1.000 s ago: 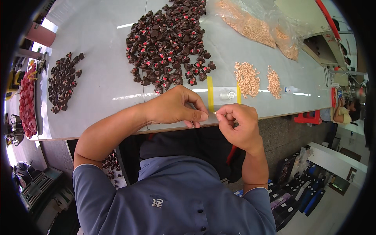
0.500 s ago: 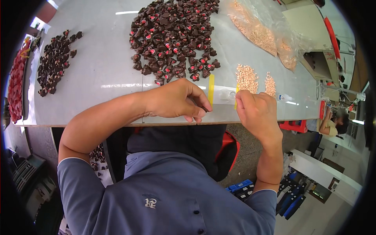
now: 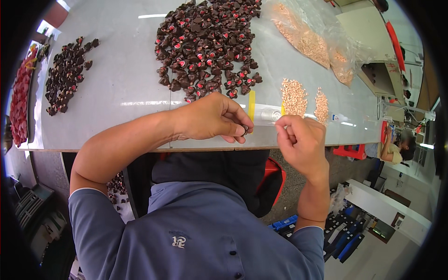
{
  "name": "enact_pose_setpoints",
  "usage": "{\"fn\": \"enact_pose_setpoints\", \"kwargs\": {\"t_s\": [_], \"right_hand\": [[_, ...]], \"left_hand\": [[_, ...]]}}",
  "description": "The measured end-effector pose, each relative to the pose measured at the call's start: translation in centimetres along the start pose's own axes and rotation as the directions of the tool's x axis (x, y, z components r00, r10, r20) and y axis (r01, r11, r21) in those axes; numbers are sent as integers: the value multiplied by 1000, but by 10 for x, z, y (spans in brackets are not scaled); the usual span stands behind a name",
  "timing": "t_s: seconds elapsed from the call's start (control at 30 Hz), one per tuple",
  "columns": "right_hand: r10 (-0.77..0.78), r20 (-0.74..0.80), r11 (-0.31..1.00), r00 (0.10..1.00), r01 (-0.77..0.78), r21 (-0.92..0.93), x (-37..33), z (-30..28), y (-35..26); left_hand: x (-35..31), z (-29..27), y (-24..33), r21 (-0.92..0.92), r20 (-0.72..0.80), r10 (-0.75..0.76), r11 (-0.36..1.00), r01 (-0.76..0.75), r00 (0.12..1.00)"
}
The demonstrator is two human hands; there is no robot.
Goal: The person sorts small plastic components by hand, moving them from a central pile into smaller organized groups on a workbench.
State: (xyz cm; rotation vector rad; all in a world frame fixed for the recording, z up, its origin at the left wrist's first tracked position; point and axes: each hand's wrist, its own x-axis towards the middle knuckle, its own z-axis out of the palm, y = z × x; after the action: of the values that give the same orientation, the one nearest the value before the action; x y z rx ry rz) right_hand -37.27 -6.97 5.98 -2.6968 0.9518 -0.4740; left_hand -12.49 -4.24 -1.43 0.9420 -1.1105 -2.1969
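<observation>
My left hand (image 3: 212, 119) pinches a small dark brown figure-like piece (image 3: 245, 130) between thumb and fingers, just above the table's near edge. Across from it, my right hand (image 3: 303, 142) is closed, thumb and forefinger tips together; whatever they hold is too small to make out. Between the hands a small clear round dish (image 3: 269, 114) sits on a clear strip with yellow tape (image 3: 252, 105) at its ends. Beyond my right hand lie a heap of small pale pinkish pieces (image 3: 294, 95) and a narrower heap (image 3: 321, 107) of the same.
A large pile of dark brown pieces with red spots (image 3: 205, 46) covers the middle of the grey table (image 3: 126, 79). A smaller dark pile (image 3: 67, 77) lies left. Plastic bags of pale pieces (image 3: 308, 44) rest at the far right. Another person (image 3: 396, 144) sits further right.
My right hand has moved left and slightly down, away from the pale heap and toward my left hand. My left hand has barely shifted; more of the dark piece shows.
</observation>
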Motion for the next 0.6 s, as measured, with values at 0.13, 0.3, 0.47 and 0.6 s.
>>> {"fn": "enact_pose_setpoints", "kwargs": {"t_s": [0.13,0.3,0.47,0.6], "right_hand": [[75,-61,958,995,-55,280,-10,27,-13],[54,-95,960,994,-26,278,-11,39,-15],[50,-110,964,993,-19,266,-11,42,-14],[42,-111,966,993,-13,257,-10,45,-16]], "left_hand": [[2,1,-2,-36,-2,-8,999,8,1000],[4,0,-4,-58,-24,-12,998,10,1000],[3,1,-2,-43,-31,-19,999,17,999],[2,0,-2,-43,-39,-14,999,12,999]]}}
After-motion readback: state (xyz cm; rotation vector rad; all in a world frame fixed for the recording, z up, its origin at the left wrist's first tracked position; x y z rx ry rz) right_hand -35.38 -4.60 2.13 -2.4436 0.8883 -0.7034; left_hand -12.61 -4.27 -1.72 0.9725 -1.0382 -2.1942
